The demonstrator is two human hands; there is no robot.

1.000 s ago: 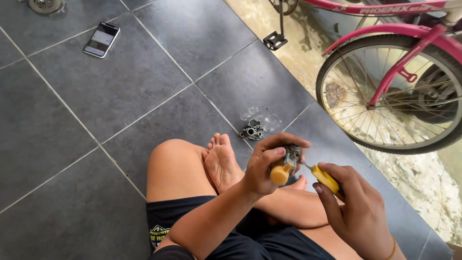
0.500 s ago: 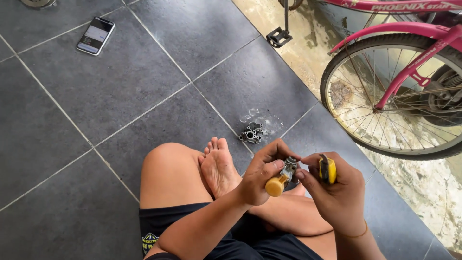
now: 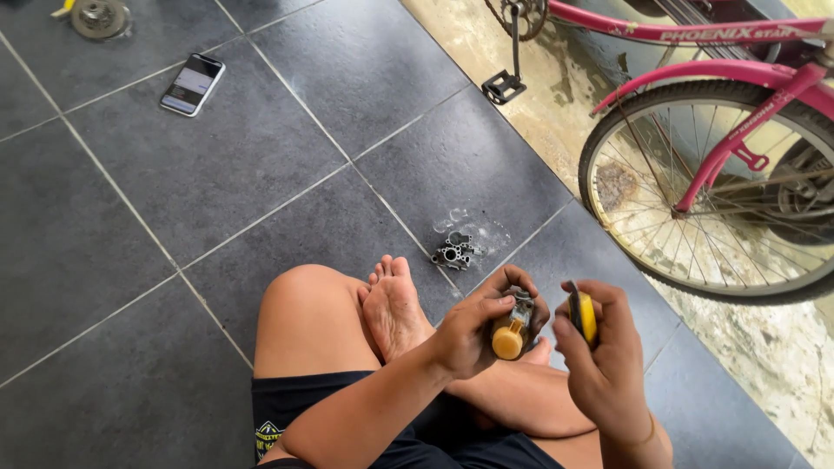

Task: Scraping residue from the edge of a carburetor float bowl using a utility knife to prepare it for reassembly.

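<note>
I sit cross-legged on dark grey floor tiles. My left hand [image 3: 473, 326] is closed around a small metal part with a round yellow-orange end [image 3: 511, 330], held above my lap. My right hand [image 3: 604, 365] grips a yellow and black tool handle [image 3: 582, 314] just to the right of that part, its tip pointing toward it. The tip itself is hidden behind my fingers. A small grey metal piece [image 3: 453, 250] lies on the tile in front of my bare foot, beside a wet patch.
A pink bicycle stands at the right, its wheel [image 3: 721, 187] close to my hands and its pedal [image 3: 504, 85] over the floor edge. A phone [image 3: 192, 83] lies on the tiles at the far left. A round metal disc [image 3: 99, 17] sits at the top left.
My hands have drawn closer together and shifted slightly right. The view has tilted a little, so the bicycle and phone sit lower in the frame.
</note>
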